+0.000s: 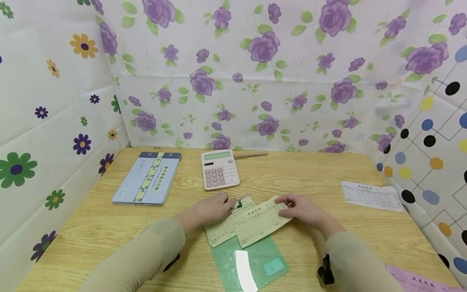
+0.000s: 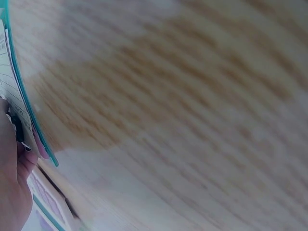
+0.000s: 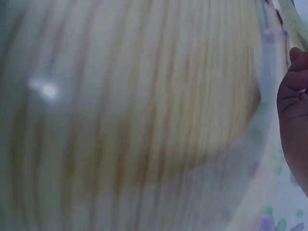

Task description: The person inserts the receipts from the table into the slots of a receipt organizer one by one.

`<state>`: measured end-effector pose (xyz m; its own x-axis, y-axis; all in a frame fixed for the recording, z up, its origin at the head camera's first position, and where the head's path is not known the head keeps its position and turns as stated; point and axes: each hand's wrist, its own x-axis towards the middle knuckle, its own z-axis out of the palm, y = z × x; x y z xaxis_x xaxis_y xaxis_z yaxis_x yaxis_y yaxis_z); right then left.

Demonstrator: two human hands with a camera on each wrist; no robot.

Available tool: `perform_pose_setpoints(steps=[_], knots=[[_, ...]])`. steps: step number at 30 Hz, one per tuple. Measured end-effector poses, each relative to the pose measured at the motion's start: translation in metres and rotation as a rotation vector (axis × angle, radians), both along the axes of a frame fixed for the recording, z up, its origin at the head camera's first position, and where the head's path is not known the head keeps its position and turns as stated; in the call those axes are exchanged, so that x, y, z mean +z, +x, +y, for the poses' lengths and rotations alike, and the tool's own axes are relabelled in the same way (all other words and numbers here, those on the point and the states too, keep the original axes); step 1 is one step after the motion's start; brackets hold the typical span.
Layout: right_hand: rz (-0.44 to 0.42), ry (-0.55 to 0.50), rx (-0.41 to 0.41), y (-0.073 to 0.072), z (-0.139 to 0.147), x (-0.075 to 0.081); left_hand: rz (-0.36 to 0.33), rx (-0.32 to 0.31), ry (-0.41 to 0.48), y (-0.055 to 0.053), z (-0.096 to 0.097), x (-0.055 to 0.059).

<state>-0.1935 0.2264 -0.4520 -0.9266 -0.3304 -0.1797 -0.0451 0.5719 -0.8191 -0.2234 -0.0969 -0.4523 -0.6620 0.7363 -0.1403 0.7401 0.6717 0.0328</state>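
Note:
My left hand (image 1: 219,209) grips the upper edge of a clipped stack of pale yellow printed slips (image 1: 220,231). Beside its fingertips is a black binder clip (image 1: 239,203), also visible in the left wrist view as a dark clip (image 2: 18,129) between the fingers. A loose yellow slip (image 1: 260,223) overlaps the stack at a slant, and my right hand (image 1: 300,211) pinches its right end between thumb and fingers. Underneath lies a translucent green folder (image 1: 226,259) with a small blue-green label. Only part of the right hand (image 3: 294,110) shows in the right wrist view.
A pink calculator (image 1: 220,170) stands behind the slips, with a brown pen-like stick (image 1: 251,155) past it. Blue account books (image 1: 146,178) lie at left. On the right are a white form (image 1: 372,196) and a pink form (image 1: 419,280). Patterned cloth surrounds the wooden table.

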Motion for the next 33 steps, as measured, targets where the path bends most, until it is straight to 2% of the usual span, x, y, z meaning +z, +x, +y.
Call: perform_pose_setpoints(steps=[6,10,14,21,28,33], knots=[[-0.022,0.04,0.005,-0.005,-0.018,0.002,-0.001,0.006,0.001,-0.001,0.0,-0.001],[0.012,0.091,0.05,-0.007,-0.031,0.007,-0.009,0.013,-0.001,-0.002,0.0,-0.001],[0.029,0.098,0.107,-0.007,-0.042,0.007,-0.016,0.012,0.009,-0.002,0.0,-0.001],[0.053,0.131,0.136,-0.008,-0.06,0.002,0.01,-0.008,0.007,-0.003,0.0,-0.004],[0.131,0.158,0.123,-0.005,-0.077,-0.001,0.011,-0.012,0.023,-0.005,-0.001,-0.003],[0.214,0.27,0.101,-0.001,-0.089,-0.006,-0.009,-0.002,0.03,-0.006,0.0,-0.002]])
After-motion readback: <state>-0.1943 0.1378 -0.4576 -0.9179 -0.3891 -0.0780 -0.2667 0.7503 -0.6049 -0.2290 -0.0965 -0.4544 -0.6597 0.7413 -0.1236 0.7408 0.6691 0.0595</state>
